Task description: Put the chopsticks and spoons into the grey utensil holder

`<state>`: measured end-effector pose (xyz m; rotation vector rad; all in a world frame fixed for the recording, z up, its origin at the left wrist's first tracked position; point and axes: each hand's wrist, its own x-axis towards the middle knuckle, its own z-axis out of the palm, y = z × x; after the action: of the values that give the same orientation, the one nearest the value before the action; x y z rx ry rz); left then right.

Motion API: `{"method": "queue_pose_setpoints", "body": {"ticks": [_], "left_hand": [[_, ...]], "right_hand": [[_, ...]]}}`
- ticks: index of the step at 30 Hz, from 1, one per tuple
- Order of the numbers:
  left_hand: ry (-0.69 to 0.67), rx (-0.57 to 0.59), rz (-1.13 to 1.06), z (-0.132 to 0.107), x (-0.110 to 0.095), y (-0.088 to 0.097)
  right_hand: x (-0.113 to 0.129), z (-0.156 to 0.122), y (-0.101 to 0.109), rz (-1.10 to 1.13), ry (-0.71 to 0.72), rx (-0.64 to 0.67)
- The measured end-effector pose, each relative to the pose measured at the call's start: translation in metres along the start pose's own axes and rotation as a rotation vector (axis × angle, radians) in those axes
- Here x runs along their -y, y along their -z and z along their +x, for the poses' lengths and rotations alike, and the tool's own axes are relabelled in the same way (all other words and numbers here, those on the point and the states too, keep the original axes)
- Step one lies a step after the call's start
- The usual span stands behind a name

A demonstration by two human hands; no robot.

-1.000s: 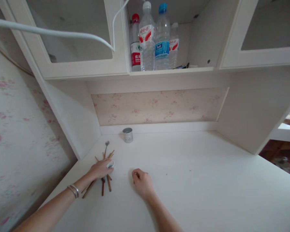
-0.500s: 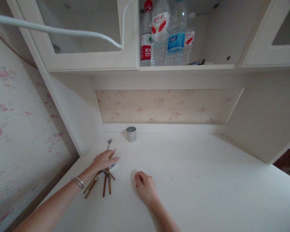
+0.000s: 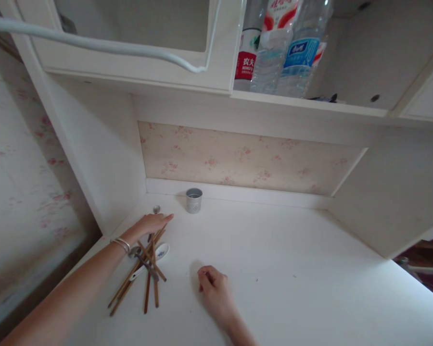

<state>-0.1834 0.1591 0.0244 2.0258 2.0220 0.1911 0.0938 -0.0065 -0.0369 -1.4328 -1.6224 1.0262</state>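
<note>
My left hand (image 3: 148, 224) lies flat with its fingers stretched out on the white desk (image 3: 274, 269), reaching over the far end of a pile of wooden chopsticks (image 3: 137, 276). A white ceramic spoon (image 3: 159, 253) and a metal spoon (image 3: 156, 210) lie in the same pile. A small metal cup (image 3: 194, 200) stands just beyond my fingertips, near the back wall. My right hand (image 3: 212, 288) rests on the desk to the right of the pile, fingers curled in, with nothing visible in it.
Several water bottles (image 3: 274, 53) stand on the shelf above. A white cable (image 3: 94, 43) runs across the cabinet door at the upper left. A side panel (image 3: 104, 158) closes the desk on the left, another on the right.
My left hand has left the white spoon and slid forward past the pile toward the metal cup, its fingers straightened. The right hand has stayed in place. The camera has shifted left and closer.
</note>
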Motion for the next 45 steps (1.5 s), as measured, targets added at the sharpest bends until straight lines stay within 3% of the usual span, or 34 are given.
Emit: {"method": "queue_pose_setpoints", "body": {"ticks": [5,10,15,18,22,27,30,33,38,41,45], "left_hand": [[-0.033,0.091,-0.022,-0.012,0.012,0.0],[-0.064,-0.008,0.027,-0.035,0.016,-0.002],[-0.112,-0.083,0.104,-0.061,0.018,-0.015],[-0.167,-0.107,0.138,-0.072,0.023,-0.022],[-0.153,-0.182,0.043,-0.084,0.028,-0.024],[-0.057,-0.405,-0.256,-0.106,0.022,-0.021],[-0.043,-0.419,-0.389,-0.123,0.007,-0.021],[-0.077,-0.324,-0.466,-0.138,-0.021,-0.022],[-0.263,-0.121,-0.436,-0.157,-0.084,-0.028],[-0.36,0.009,-0.329,-0.166,-0.113,-0.045],[-0.437,0.147,-0.183,-0.176,-0.136,-0.078]], "right_hand": [[0.015,0.038,-0.007,-0.077,0.004,0.068],[0.056,0.111,-0.016,-0.304,0.043,0.068],[0.094,0.183,-0.011,-0.467,0.031,0.013],[0.106,0.21,-0.007,-0.567,0.012,0.003],[0.107,0.225,-0.003,-0.661,-0.013,0.022],[0.102,0.213,0.002,-0.707,0.011,-0.022],[0.105,0.193,0.011,-0.702,0.051,-0.066],[0.107,0.161,0.025,-0.686,0.093,-0.09],[0.096,0.091,0.043,-0.577,0.165,-0.125],[0.083,0.054,0.045,-0.53,0.171,-0.144],[0.074,0.024,0.042,-0.578,0.169,-0.13]]}}
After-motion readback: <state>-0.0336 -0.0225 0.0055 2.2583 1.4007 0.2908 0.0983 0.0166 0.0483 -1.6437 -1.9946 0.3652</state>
